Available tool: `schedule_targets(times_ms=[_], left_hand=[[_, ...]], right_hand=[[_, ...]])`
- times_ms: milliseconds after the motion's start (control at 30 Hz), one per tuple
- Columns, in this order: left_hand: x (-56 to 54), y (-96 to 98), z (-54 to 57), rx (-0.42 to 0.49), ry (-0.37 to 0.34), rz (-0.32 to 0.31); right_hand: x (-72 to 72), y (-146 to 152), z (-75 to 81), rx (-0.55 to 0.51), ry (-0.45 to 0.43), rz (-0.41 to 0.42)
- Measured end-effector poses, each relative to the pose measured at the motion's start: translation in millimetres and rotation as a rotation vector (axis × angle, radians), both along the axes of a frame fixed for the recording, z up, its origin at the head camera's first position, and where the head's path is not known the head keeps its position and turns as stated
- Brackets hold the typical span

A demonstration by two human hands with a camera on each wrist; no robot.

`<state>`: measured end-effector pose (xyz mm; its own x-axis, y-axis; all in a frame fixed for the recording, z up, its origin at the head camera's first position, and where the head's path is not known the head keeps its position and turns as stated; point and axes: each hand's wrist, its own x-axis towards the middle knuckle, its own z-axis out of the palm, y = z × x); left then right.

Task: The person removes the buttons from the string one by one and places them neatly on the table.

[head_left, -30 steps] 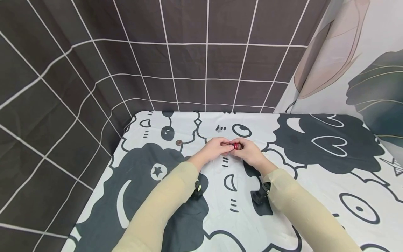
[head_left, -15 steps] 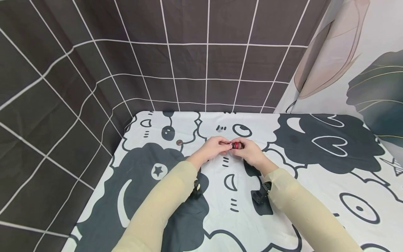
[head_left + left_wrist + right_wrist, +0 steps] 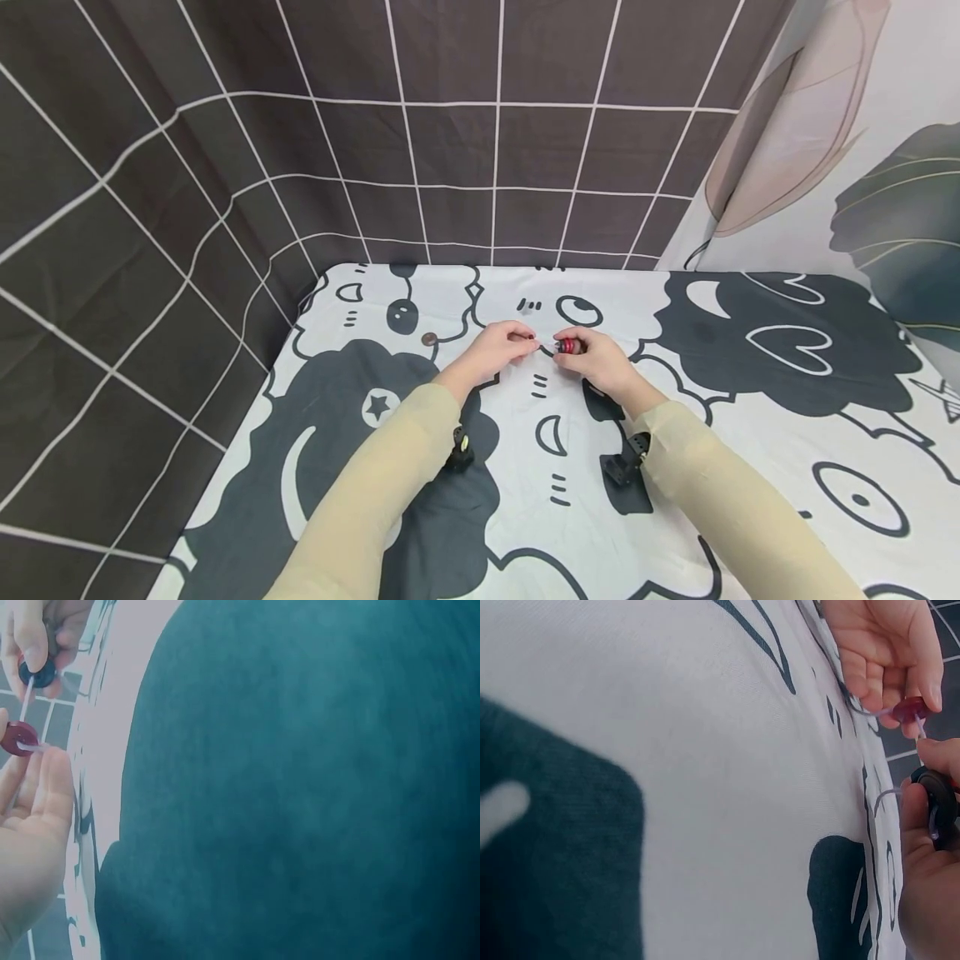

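In the head view my left hand (image 3: pixel 501 346) and right hand (image 3: pixel 596 358) face each other over the printed cloth, a small gap between them. My left thumb and fingers pinch a red button (image 3: pixel 20 739), with a pale cord (image 3: pixel 28 701) passing through it. That cord runs across to the black button (image 3: pixel 39 673) in the right hand. My right fingers grip a short stack of red and black buttons (image 3: pixel 568 346), partly hidden by the fingers. A loose cord end (image 3: pixel 885 796) curls out beside the black button (image 3: pixel 934 799) in the right wrist view.
The white cloth (image 3: pixel 517 517) with black cartoon prints covers the table. A small brown round thing (image 3: pixel 429 339) lies on it, left of the hands. Behind hangs a dark grid-patterned curtain (image 3: pixel 450 150), with a leaf-patterned curtain (image 3: pixel 892 92) at the right.
The hands were together at the stack of buttons. My left hand has drawn away to the left, opening a gap. The right hand has stayed nearly in place with the stack.
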<state>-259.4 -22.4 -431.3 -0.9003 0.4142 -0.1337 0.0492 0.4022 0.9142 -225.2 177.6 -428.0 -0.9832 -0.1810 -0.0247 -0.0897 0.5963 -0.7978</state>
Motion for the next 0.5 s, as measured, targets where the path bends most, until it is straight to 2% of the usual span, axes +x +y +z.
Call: schedule_targets(times_ms=[500], left_hand=[[-6.0, -7.0, -7.0, 0.004, 0.005, 0.02]], right_hand=[[-2.2, 4.5, -4.7, 0.005, -0.024, -0.009]])
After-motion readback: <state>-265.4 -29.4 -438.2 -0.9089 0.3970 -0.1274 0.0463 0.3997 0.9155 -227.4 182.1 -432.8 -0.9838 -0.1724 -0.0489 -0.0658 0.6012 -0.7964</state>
